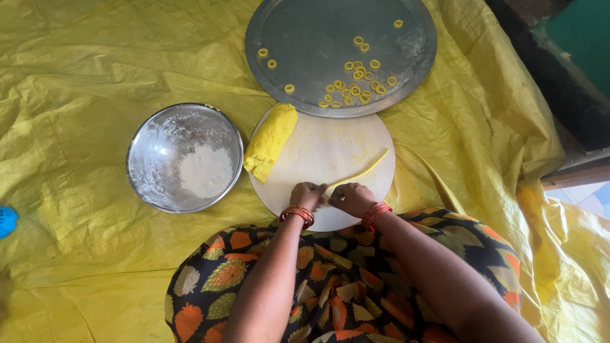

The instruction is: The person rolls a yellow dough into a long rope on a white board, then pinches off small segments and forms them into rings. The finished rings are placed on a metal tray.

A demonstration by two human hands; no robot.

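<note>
A round white board (324,149) lies on a yellow sheet in front of me. A thin yellow dough rope (363,171) runs across it toward its right rim. My left hand (307,194) and my right hand (351,197) meet at the rope's near end, fingers pinched on the dough. Both wrists wear red bangles. A thick yellow dough log (271,141) rests on the board's left edge.
A large round steel plate (311,35) beyond the board carries several small yellow dough rings (356,80). A steel bowl (152,136) with white flour stands at the left. A blue object (6,221) shows at the far left edge. My patterned lap fills the bottom.
</note>
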